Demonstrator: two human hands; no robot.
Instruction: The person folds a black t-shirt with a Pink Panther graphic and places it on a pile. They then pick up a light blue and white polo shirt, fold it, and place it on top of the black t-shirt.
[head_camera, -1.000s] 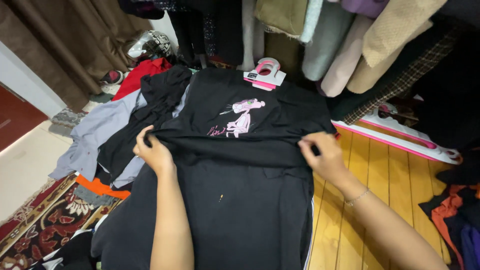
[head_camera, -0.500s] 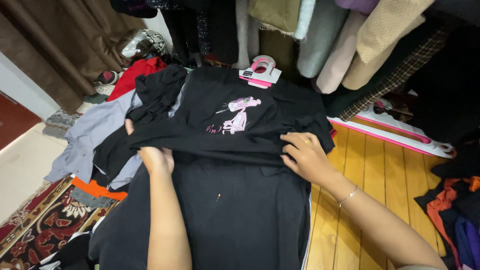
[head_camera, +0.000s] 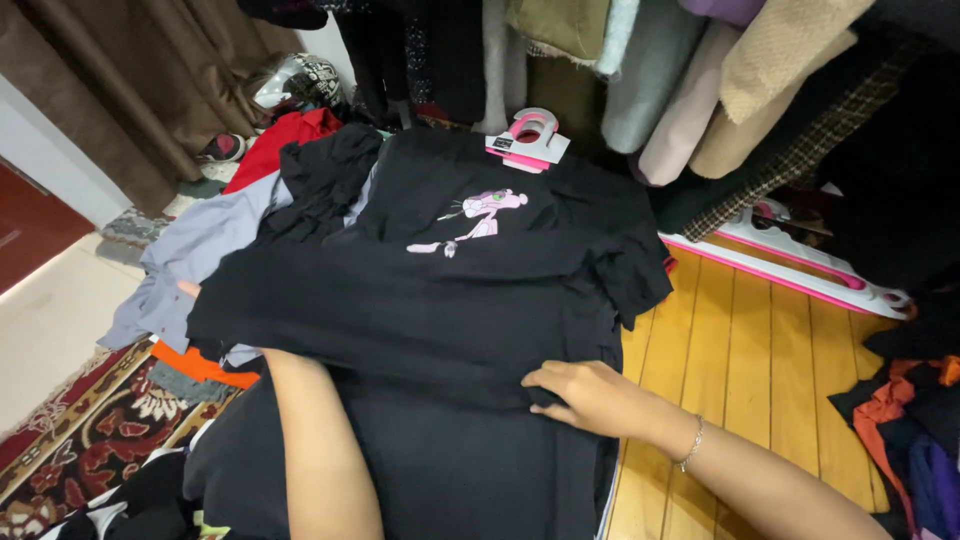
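A black T-shirt (head_camera: 450, 300) with a pink cartoon print (head_camera: 478, 215) lies spread over a pile of clothes, its lower part folded up over its middle. My left forearm runs under that fold. The cloth hides my left hand (head_camera: 187, 289) except for a fingertip at the shirt's left edge. My right hand (head_camera: 590, 395), with a thin bracelet on its wrist, pinches the fold's lower right edge. Another black garment (head_camera: 450, 470) lies beneath, toward me.
A pink and white hanger (head_camera: 528, 140) rests at the shirt's collar. Grey (head_camera: 190, 250), red (head_camera: 275, 150) and orange (head_camera: 200, 365) clothes lie at the left on a patterned rug (head_camera: 70, 450). Hanging garments (head_camera: 680, 80) fill the back. Wooden floor (head_camera: 760, 350) and more hangers (head_camera: 800, 260) are at right.
Both hands have pulled the shirt's fold toward me. My left hand went under the fabric and out to the left edge. My right hand moved lower and nearer.
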